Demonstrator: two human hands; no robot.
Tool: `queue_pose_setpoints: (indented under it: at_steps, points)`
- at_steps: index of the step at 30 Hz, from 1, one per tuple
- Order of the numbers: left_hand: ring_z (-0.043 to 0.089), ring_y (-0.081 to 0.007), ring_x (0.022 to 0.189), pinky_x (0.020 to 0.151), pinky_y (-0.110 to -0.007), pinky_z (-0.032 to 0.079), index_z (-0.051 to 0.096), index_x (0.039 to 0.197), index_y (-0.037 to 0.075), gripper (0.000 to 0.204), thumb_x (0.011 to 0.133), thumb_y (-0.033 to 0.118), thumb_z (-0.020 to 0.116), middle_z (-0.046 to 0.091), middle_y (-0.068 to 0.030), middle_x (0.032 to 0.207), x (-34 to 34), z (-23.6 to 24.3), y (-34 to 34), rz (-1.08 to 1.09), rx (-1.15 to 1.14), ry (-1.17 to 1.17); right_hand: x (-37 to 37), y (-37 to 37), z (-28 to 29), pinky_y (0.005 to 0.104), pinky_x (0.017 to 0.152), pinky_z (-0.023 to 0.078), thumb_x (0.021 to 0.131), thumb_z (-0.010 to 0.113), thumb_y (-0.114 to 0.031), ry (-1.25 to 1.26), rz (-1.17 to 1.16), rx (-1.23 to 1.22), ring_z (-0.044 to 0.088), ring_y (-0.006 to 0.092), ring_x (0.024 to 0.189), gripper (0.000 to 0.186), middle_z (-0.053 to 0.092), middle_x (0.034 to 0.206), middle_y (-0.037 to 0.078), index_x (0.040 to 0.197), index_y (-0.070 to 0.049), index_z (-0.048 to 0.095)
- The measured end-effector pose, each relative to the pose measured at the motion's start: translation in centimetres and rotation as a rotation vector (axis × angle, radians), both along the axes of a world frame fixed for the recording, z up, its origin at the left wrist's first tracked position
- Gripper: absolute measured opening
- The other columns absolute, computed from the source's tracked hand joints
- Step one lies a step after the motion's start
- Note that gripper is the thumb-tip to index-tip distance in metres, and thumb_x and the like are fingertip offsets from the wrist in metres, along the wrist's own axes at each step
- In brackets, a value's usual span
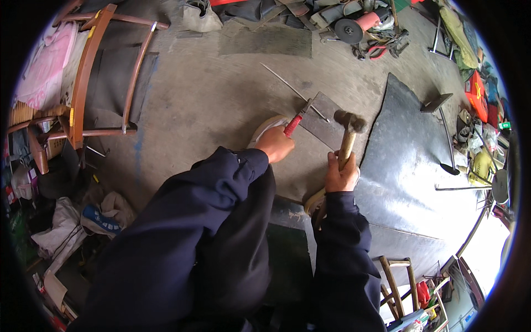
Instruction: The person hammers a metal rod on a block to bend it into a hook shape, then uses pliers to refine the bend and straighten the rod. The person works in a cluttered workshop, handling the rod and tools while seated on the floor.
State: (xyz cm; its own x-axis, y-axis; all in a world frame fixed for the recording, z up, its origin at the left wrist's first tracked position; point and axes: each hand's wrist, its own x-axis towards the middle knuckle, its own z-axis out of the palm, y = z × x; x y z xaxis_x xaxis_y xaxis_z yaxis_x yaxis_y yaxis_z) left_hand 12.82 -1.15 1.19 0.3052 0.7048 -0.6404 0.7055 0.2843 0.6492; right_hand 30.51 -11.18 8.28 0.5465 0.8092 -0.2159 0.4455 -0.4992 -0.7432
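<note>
My left hand [275, 144] is closed around a red-handled tool [293, 124], apparently pliers, whose metal end meets a long thin rod [287, 83]. The rod's near end lies over a small flat metal plate [326, 133] on the concrete floor. In my right hand [341, 174] is a hammer [350, 124] by its wooden handle, with the worn metal head just right of the rod's end, over the plate. A light-coloured shoe [264, 127] shows partly behind my left hand.
A large dark sheet [387, 138] lies to the right, near a T-shaped metal stand [437, 102]. An angle grinder [359, 27] and pliers [379, 51] sit at the back among scraps. Wooden chairs [83, 77] stand left; mixed clutter [478, 94] lines the right side.
</note>
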Motion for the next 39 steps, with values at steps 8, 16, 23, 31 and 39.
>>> queue_pose_setpoints:
  at_steps: [8, 16, 23, 31, 39]
  points:
    - [0.063, -0.0448, 0.097, 0.085, -0.049, 0.048, 0.064, 0.096, -0.006, 0.033, 0.079, 0.02, 0.054, 0.066, -0.0308, 0.095, -0.5, -2.4, -0.5, -0.158, 0.074, 0.009, -1.1, 2.0, 9.1, 0.024, 0.053, 0.041, 0.095, 0.062, -0.015, 0.402, -0.012, 0.859, 0.052, 0.0096, 0.059, 0.017, 0.056, 0.071, 0.005, 0.105, -0.002, 0.056]
    - [0.06, -0.0475, 0.096, 0.085, -0.05, 0.046, 0.066, 0.098, -0.004, 0.037, 0.091, 0.031, 0.054, 0.065, -0.0324, 0.094, 0.2, -1.3, -0.1, -0.052, 0.005, 0.043, -0.2, 2.0, 4.4, 0.0285, 0.056, 0.046, 0.09, 0.068, -0.008, 0.176, -0.113, 0.32, 0.058, 0.016, 0.057, 0.015, 0.061, 0.067, 0.012, 0.093, 0.0, 0.056]
    - [0.061, -0.0453, 0.103, 0.089, -0.047, 0.047, 0.063, 0.103, -0.007, 0.037, 0.08, 0.021, 0.054, 0.065, -0.0323, 0.103, 0.2, 0.4, 0.4, -0.024, -0.033, 0.057, -0.6, -0.6, 3.9, 0.0339, 0.063, 0.047, 0.087, 0.072, -0.013, -0.026, -0.029, 0.201, 0.058, 0.0232, 0.062, 0.019, 0.061, 0.072, 0.011, 0.091, -0.002, 0.057]
    - [0.062, -0.0448, 0.104, 0.089, -0.047, 0.047, 0.063, 0.103, -0.007, 0.038, 0.077, 0.02, 0.056, 0.065, -0.0315, 0.104, 0.5, 1.8, 0.7, -0.057, -0.058, 0.095, -0.1, -2.4, -3.8, 0.0408, 0.058, 0.049, 0.09, 0.07, -0.021, 0.012, 0.047, -0.085, 0.064, 0.0345, 0.06, 0.024, 0.062, 0.069, 0.02, 0.089, -0.003, 0.054]
    - [0.061, -0.0467, 0.099, 0.084, -0.048, 0.048, 0.064, 0.102, -0.001, 0.039, 0.088, 0.034, 0.057, 0.065, -0.0303, 0.098, 0.7, 0.5, 0.5, -0.072, 0.066, 0.108, 0.4, 1.6, 8.2, 0.0264, 0.05, 0.04, 0.095, 0.063, -0.018, 0.069, 0.02, 0.298, 0.048, 0.0114, 0.052, 0.015, 0.051, 0.061, 0.003, 0.093, -0.005, 0.056]
